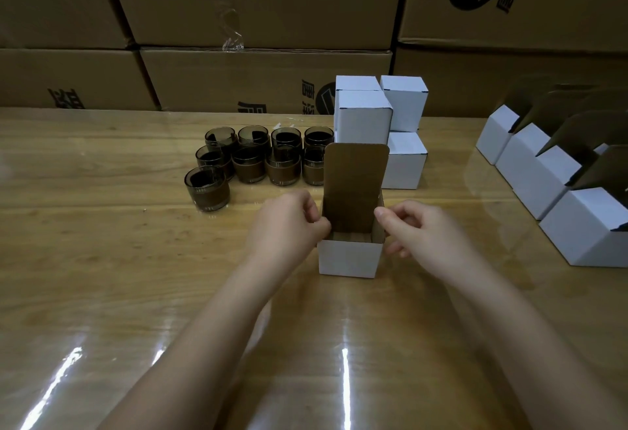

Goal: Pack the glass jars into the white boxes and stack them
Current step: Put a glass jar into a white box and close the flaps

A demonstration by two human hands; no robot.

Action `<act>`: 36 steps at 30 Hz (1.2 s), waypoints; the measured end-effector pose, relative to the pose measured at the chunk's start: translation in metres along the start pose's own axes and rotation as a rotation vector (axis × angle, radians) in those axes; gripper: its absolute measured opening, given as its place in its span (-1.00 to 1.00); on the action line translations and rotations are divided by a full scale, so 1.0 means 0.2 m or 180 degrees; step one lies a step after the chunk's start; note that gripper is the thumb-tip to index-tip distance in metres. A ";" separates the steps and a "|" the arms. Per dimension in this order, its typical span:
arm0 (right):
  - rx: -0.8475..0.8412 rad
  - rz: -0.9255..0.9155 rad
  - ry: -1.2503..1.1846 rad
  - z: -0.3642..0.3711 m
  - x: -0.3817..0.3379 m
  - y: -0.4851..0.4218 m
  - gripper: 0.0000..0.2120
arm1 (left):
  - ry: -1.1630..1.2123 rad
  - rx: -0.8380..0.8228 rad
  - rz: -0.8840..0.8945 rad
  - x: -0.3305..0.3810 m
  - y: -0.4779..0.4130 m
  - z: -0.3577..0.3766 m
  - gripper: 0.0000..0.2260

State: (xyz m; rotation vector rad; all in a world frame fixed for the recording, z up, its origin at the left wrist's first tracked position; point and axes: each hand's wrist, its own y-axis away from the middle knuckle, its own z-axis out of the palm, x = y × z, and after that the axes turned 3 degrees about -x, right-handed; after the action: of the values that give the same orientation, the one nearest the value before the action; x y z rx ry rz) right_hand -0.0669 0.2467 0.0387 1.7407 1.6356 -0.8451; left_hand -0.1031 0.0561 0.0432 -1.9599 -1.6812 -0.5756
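- The open box (350, 258) stands on the table (102, 259) with its lid flap upright at the back.
- The left hand (285, 225) curls its fingers onto the box's left top edge and pinches it.
- The right hand (418, 229) pinches the box's right side flap between thumb and forefinger.
- The glass jars (258, 157) cluster behind the box, to its left.
- The closed white boxes (373, 116) are stacked just behind it.
- A row of opened boxes (543, 174) stands well to its right.
- Brown cartons (255, 4) rise far behind it.

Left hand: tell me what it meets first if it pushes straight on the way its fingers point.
The left wall of the open white box; the left hand looks to be touching its rim.
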 end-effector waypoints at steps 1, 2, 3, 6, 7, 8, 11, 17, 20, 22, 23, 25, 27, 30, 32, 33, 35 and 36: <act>-0.0006 -0.0007 0.0006 0.00 0.00 0.00 -0.70 | -0.0327 0.0175 0.0139 0.01 0.01 0.01 -0.85; -0.0013 -0.0011 -0.0007 0.00 0.00 0.00 -0.71 | -0.0536 0.0316 0.0241 0.01 0.01 0.03 -0.84; -0.0015 -0.0012 -0.0039 0.00 0.00 0.00 -0.72 | -0.0610 0.0401 0.0299 0.01 0.02 0.03 -0.84; -0.0014 -0.0025 -0.0092 0.00 0.00 0.00 -0.72 | -0.0377 0.0327 0.0217 -0.01 0.00 0.04 -0.83; -0.0020 -0.0026 -0.0110 0.00 0.00 0.00 -0.72 | -0.0212 0.0245 0.0157 -0.01 0.00 0.04 -0.84; -0.0028 -0.0025 -0.0151 0.00 0.00 0.00 -0.71 | -0.0049 0.0167 0.0108 -0.01 -0.01 0.04 -0.85; -0.0044 -0.0028 -0.0235 0.00 0.00 0.00 -0.75 | 0.0151 0.0065 0.0045 -0.01 -0.01 0.03 -0.87; -0.0222 -0.0072 -0.0306 -0.03 0.01 -0.01 -0.83 | 0.0026 0.0138 0.0126 0.00 0.00 0.05 -0.87; -0.0273 -0.0064 -0.0353 -0.04 0.01 -0.02 -0.84 | -0.0018 0.0176 0.0135 0.00 0.00 0.05 -0.88; -0.0276 0.0024 -0.0532 -0.04 0.03 -0.03 -0.82 | -0.0004 0.0173 0.0136 0.00 0.00 0.05 -0.89; -0.0263 0.0096 -0.0685 -0.04 0.04 -0.03 -0.83 | 0.0003 0.0172 0.0132 0.00 0.00 0.06 -0.89; -0.0232 0.0226 -0.0957 -0.04 0.05 -0.04 -0.87 | -0.0009 0.0186 0.0122 0.00 0.00 0.06 -0.89; -0.0187 0.0306 -0.1087 -0.04 0.07 -0.04 -0.84 | -0.0040 0.0203 0.0129 0.00 0.00 0.06 -0.88; -0.0072 0.0428 -0.1367 -0.04 0.07 -0.04 -0.75 | -0.0089 0.0211 0.0156 0.00 0.00 0.06 -0.86; -0.0083 0.0499 -0.1494 -0.03 0.08 -0.04 -0.73 | -0.0122 0.0209 0.0160 0.00 0.00 0.06 -0.86; -0.0101 0.0507 -0.1450 -0.02 0.09 -0.04 -0.74 | -0.0138 0.0202 0.0155 0.00 0.00 0.06 -0.86; -0.0032 0.0369 -0.0861 -0.01 0.11 -0.04 -0.76 | -0.0164 0.0197 0.0147 0.00 0.00 0.06 -0.87; 0.0040 0.0226 -0.0418 -0.01 0.11 -0.05 -0.75 | -0.0171 0.0201 0.0151 0.00 0.00 0.06 -0.87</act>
State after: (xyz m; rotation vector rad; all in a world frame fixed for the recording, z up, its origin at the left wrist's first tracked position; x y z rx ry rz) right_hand -0.0754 0.2621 0.0214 1.7039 1.4774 -0.9178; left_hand -0.1036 0.0634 0.0339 -1.9806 -1.6597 -0.4507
